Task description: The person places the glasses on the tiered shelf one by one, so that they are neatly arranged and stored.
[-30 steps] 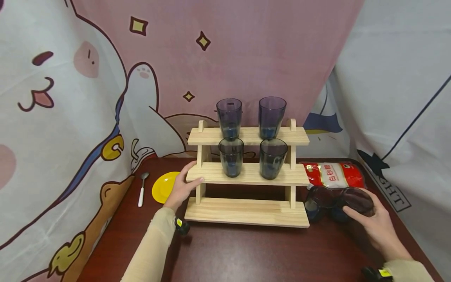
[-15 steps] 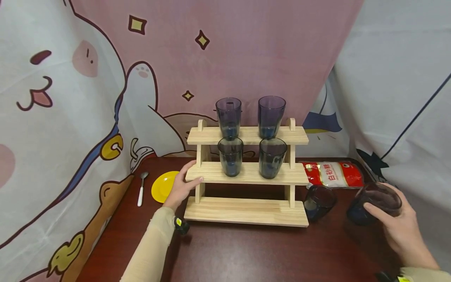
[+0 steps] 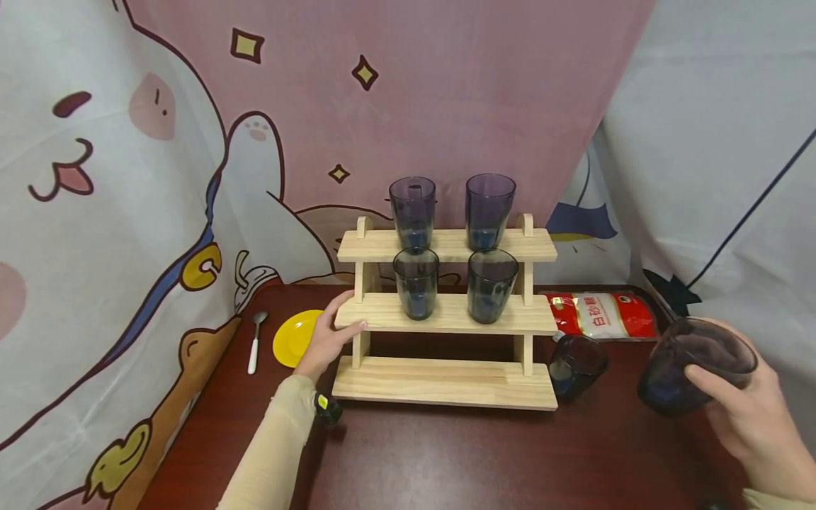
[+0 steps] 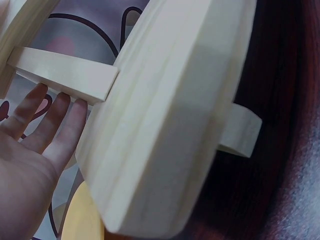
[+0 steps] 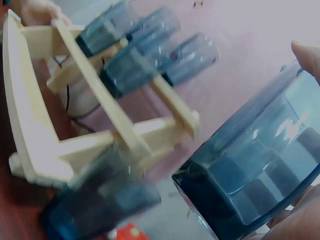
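Note:
My right hand grips a dark tinted drinking glass, tilted and held above the table at the far right. Another such glass stands by the right end of a three-tier wooden display rack. My left hand holds the left end of the rack's middle shelf, thumb at the front edge; in the left wrist view its fingertips touch the side upright. Two glasses stand on the top shelf, including a purple-looking glass, and two on the middle one, including a greyish glass.
A red and white bag lies behind the rack's right end. To the left are a yellow plate, partly behind my left forearm, and a white-handled spoon. Printed cloth hangs close around the dark red table.
My right hand has carried its glass to the right, away from the other loose glass, and raised it. The left hand has stayed on the rack.

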A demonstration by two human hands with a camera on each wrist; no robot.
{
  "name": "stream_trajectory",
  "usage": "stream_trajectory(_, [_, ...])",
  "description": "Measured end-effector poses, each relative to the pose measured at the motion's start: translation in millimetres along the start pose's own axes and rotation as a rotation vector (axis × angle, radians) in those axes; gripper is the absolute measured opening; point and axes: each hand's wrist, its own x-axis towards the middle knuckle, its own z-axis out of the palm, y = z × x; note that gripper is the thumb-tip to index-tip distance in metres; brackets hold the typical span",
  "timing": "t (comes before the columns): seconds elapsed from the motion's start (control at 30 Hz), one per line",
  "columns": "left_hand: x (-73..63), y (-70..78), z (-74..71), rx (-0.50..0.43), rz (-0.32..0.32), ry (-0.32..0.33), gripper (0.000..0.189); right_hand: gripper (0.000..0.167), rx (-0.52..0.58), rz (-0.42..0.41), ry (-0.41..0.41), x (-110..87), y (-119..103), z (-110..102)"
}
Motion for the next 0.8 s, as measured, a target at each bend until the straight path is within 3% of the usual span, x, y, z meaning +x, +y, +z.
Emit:
stream_trajectory(0.3, [-0.2, 1.1, -0.6, -0.006, 0.002, -0.008, 0.068, 0.066, 0.036, 0.009, -0.198, 7.1, -4, 36])
stream_trajectory(0.6, [0.0, -0.1, -1.5, 0.0, -0.002, -0.003, 0.068, 0.066, -0.118, 0.131, -0.203, 12.7, 6, 86])
stream_trajectory(0.8, [0.5, 0.0, -0.6, -0.003, 0.005, -0.011, 0.069, 0.064, -0.114, 0.155, -0.278, 19.2, 22, 114])
